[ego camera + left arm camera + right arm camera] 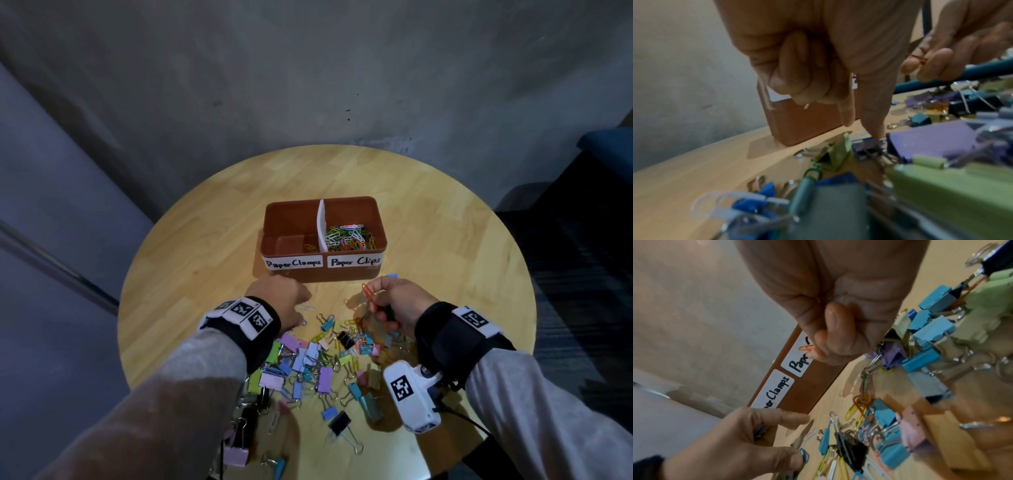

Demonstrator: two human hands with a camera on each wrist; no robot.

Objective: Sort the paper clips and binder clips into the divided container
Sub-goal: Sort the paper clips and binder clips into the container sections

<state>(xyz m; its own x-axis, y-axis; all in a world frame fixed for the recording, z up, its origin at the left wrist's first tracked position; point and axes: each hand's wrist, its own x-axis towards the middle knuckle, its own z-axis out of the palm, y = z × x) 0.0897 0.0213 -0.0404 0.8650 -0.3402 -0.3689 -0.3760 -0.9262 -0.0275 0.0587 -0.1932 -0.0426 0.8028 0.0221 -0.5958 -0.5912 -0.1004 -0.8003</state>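
A brown divided container (342, 202) stands mid-table, labelled "Paper Clamps" on the left and "Paper Clips" on the right. Its right compartment holds several coloured paper clips (349, 236). A mixed pile of binder clips and paper clips (318, 363) lies in front. My right hand (375, 301) hovers before the container and pinches orange paper clips (805, 348) between thumb and fingers. My left hand (303, 301) is low at the pile's far edge. Its curled fingers hold blue paper clips (759, 431), while the index fingertip (875, 133) touches the table by a white paper clip (306, 306).
The round wooden table (212, 274) has bare wood left, right and behind the container. A single paper clip (310, 247) lies in the left compartment. A grey wall rises behind, and a dark chair (603, 144) sits at the far right.
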